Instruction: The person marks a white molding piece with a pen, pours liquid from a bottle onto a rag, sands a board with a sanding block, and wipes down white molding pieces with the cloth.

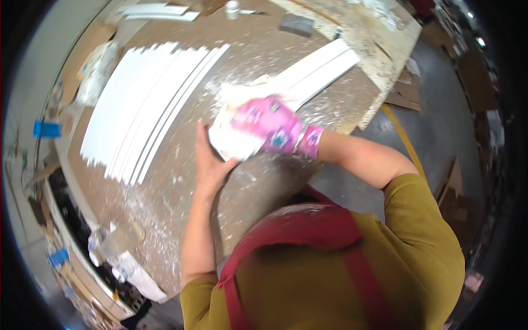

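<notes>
A white panel strip (pixel 316 71) lies slantwise on the brown worktable in front of me. My left hand (pixel 210 168), bare, grips its near left end, with thumb and fingers on either side. My right hand (pixel 272 125) wears a pink flowered glove and presses a crumpled off-white cloth (pixel 234 98) onto the strip. The glove is smeared by motion, and its fingers are partly hidden against the cloth. Left of my hands, many similar white strips (pixel 146 104) lie side by side in a broad stack.
White dust and scraps cover the brown tabletop (pixel 181 192). At the far side are a grey block (pixel 296 25), a small white bottle (pixel 232 10) and more white strips (pixel 159 12). Plastic bottles (pixel 118 242) stand at the near left. A yellow line (pixel 404 135) marks the floor at right.
</notes>
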Available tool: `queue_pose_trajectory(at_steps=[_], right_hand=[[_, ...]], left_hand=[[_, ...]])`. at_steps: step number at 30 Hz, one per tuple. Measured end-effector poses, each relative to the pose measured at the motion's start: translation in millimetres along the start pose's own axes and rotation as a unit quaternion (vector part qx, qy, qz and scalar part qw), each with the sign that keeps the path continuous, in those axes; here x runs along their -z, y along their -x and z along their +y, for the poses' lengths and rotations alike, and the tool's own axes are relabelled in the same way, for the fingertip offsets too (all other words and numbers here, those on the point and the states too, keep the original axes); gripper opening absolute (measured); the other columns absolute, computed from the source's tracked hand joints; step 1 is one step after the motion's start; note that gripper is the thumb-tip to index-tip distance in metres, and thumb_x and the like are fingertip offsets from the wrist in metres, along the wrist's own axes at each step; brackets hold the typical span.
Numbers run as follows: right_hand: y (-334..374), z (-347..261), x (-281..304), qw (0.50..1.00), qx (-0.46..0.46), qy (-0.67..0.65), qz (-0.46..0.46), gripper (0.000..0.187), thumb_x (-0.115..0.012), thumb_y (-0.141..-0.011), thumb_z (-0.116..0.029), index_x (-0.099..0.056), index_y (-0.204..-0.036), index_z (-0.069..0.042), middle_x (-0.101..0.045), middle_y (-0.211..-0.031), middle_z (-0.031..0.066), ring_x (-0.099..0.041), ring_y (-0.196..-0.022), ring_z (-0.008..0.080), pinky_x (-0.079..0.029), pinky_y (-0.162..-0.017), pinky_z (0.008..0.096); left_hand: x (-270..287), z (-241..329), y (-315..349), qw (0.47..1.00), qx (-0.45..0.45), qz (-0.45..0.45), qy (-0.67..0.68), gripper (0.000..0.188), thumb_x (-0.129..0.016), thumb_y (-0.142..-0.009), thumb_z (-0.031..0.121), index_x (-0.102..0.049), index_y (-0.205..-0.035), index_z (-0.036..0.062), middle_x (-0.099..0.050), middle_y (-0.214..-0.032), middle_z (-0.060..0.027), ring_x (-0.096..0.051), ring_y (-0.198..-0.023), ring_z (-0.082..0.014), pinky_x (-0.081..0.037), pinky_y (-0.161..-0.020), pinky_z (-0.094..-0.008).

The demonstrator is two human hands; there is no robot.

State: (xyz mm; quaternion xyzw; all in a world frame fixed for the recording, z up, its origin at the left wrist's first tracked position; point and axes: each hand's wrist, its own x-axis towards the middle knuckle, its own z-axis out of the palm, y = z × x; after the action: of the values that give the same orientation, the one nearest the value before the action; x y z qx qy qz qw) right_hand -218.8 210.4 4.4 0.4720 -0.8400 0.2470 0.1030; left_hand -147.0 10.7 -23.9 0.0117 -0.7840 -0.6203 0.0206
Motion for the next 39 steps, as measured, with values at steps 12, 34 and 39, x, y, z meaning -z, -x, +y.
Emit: queue_pose_trajectory(at_steps=[12,34,39], right_hand=[[163,215,184,0.782,-0.432,-0.303,0.333,0.021,-0.058,-0.092,-0.019,-0.064,-0.106,-0.005,-0.066,-0.096,0.0055,-0.06,-0.085,0.0121,-0.047,-0.075,0.0257],[196,155,137,0.624,-0.428,-0.5,0.422,0.033,-0.065,-0.086,-0.008,-0.057,-0.118,-0.004,-0.065,-0.088,0.007,-0.06,-0.059,0.0112,-0.043,-0.043,0.0209],[180,156,124,0.809,-0.409,-0.2,0.373,0.032,-0.074,-0.079,-0.012,-0.06,-0.106,-0.002,-0.064,-0.091,0.0055,-0.061,-0.068,0.0114,-0.048,-0.052,0.0226]], left_hand=[[-31,72,-32,0.875,-0.158,-0.069,-0.453,0.106,-0.076,-0.062,0.057,-0.031,-0.141,0.0022,-0.039,-0.14,-0.0252,-0.037,-0.13,-0.042,-0.028,-0.104,-0.0569],[-93,74,-78,0.904,-0.211,-0.125,-0.349,0.031,-0.072,-0.076,0.014,-0.062,-0.105,0.0082,-0.056,-0.107,-0.0134,-0.056,-0.091,-0.0309,-0.045,-0.075,-0.0415],[-102,83,-55,0.863,-0.244,-0.073,-0.435,0.033,-0.071,-0.077,0.014,-0.061,-0.108,0.0145,-0.054,-0.113,-0.0117,-0.056,-0.095,-0.0284,-0.043,-0.082,-0.0425]])
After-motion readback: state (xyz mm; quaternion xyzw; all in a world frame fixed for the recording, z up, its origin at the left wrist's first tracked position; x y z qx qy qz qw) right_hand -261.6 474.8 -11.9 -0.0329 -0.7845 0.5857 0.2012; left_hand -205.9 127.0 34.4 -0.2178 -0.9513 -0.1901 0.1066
